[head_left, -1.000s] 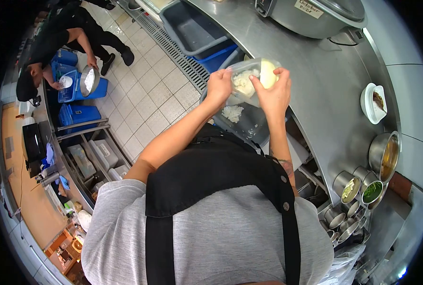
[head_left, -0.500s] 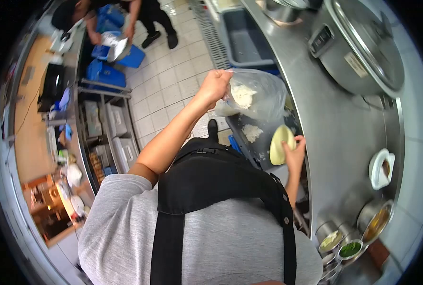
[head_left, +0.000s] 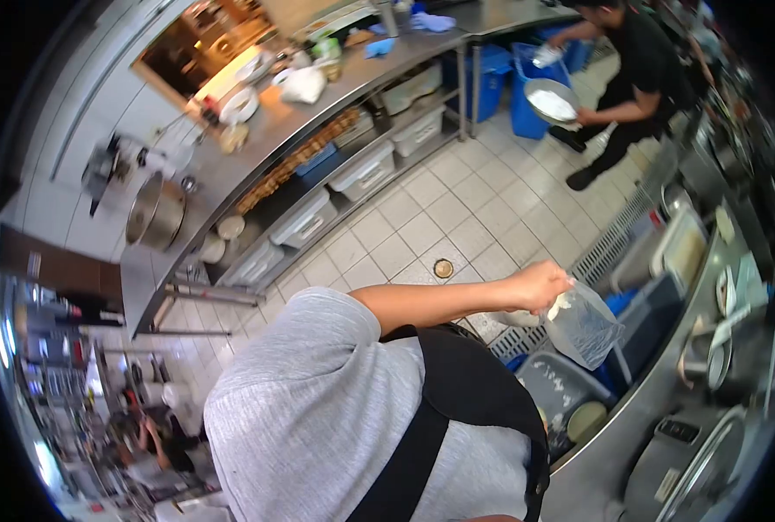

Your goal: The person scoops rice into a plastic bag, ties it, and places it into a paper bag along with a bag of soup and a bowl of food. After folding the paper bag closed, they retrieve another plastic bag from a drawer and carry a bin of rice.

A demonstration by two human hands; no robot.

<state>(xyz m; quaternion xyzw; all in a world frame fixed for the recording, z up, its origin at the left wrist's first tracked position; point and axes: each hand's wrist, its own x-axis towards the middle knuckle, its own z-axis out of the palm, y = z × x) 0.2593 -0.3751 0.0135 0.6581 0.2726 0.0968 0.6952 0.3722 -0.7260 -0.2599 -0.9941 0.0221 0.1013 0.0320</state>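
My left hand [head_left: 540, 287] is closed on the gathered top of a clear plastic bag [head_left: 586, 329], which hangs over a grey tub. Some white stuff shows inside the bag near my fingers. White bits are scattered on the floor of the grey tub [head_left: 566, 383]. A pale green bowl [head_left: 586, 422] is at the near end of the tub; whether it is held cannot be made out. My right hand does not show, and my body and apron cover that side.
A person [head_left: 635, 78] in black holds a metal bowl [head_left: 551, 102] of white stuff beside blue bins [head_left: 526, 91]. A steel counter [head_left: 609, 452] with a large cooker [head_left: 683, 470] runs along the right. Shelves with white containers [head_left: 361, 174] stand across the tiled floor [head_left: 422, 217].
The view has swung round, showing more of the room to the left. My left hand still grips the bag. My right hand, seen on the green bowl before, has gone out of sight.
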